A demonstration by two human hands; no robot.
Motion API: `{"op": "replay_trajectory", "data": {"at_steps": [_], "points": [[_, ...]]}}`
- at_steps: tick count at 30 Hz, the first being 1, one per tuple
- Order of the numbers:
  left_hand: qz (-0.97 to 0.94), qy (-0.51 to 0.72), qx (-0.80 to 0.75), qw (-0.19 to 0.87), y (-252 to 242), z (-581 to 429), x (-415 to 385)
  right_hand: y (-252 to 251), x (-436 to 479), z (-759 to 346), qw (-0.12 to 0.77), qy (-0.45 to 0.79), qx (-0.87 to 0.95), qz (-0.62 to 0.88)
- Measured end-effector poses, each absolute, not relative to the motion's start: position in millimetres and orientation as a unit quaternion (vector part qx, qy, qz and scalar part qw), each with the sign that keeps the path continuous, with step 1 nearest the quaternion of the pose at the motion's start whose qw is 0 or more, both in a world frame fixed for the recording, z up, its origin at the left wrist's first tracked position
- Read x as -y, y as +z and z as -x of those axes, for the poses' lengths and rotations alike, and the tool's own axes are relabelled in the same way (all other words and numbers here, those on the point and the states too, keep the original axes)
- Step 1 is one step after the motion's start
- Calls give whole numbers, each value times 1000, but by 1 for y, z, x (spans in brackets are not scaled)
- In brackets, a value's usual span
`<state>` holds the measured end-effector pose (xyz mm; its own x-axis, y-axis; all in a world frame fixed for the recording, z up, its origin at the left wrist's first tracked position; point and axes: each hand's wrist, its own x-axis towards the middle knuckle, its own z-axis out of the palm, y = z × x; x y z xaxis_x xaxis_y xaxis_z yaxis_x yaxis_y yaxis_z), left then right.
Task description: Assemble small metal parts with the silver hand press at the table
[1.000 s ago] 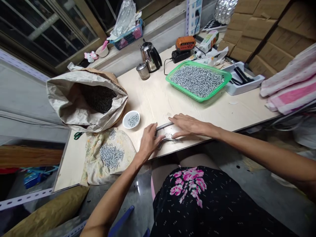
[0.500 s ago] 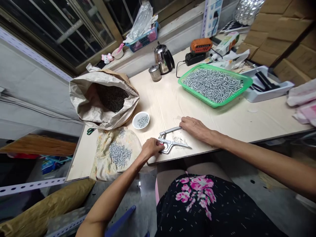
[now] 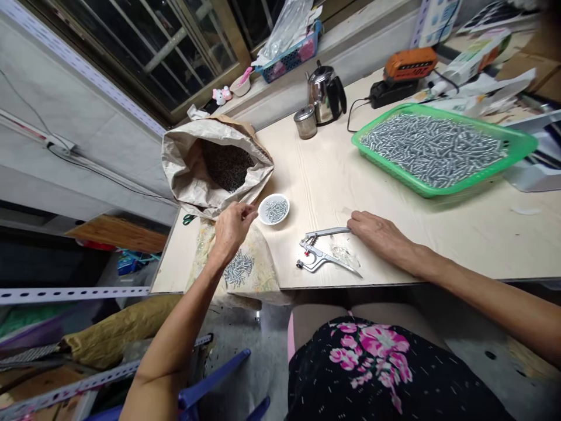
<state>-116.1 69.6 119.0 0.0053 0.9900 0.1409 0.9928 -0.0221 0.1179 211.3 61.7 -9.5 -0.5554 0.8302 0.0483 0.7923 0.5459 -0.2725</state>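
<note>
Near the front edge of the table (image 3: 324, 175) lie silver pliers (image 3: 325, 256), the right hand (image 3: 379, 238) keeping its grip around the end of their upper handle. Left of them, above a cloth (image 3: 264, 263) overhanging that edge, hovers the left hand (image 3: 232, 229), fingertips together, whether grasping anything I cannot tell. Farther in sits a white bowl (image 3: 263, 217) of metal pins (image 3: 276, 209), then a green basket (image 3: 432, 189).

From my distant post, I watch through one wide camera worn on the person's head, facing forward and down over the lap (image 3: 372, 365) to a pale tabletop (image 3: 324, 175) close by. The left hand (image 3: 232, 225) and right hand (image 3: 381, 237) fall near mid-frame, forearms (image 3: 486, 298) leading away from the lens; a barred window (image 3: 175, 52) leans at upper left, farther off, and floor (image 3: 272, 345) shows below.
</note>
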Motion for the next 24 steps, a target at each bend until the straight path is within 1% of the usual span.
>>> {"op": "replay_trajectory", "data": {"at_steps": [3,5,9,14,17,20,22,24], "points": [[712,37,700,-30,98,147,-51,-12,-61,-212,98,107,878,456],[694,99,711,-53,79,160,-33,-12,-60,-212,96,110,879,454],[676,136,722,-55,48,165,-4,-13,-59,-211,76,96,877,465],[694,144,704,-31,34,165,5,-15,-59,-211,70,76,878,467],[717,105,689,-20,34,169,6,-11,-51,-207,89,58,870,482],[701,-16,711,-53,38,163,7,-6,-34,-199,123,57,879,457],[665,-115,726,-137,41,147,7,-4,-22,-192,123,88,893,424],[617,-193,722,-248,42,124,7,-4,-12,-186,112,119,897,411]]}}
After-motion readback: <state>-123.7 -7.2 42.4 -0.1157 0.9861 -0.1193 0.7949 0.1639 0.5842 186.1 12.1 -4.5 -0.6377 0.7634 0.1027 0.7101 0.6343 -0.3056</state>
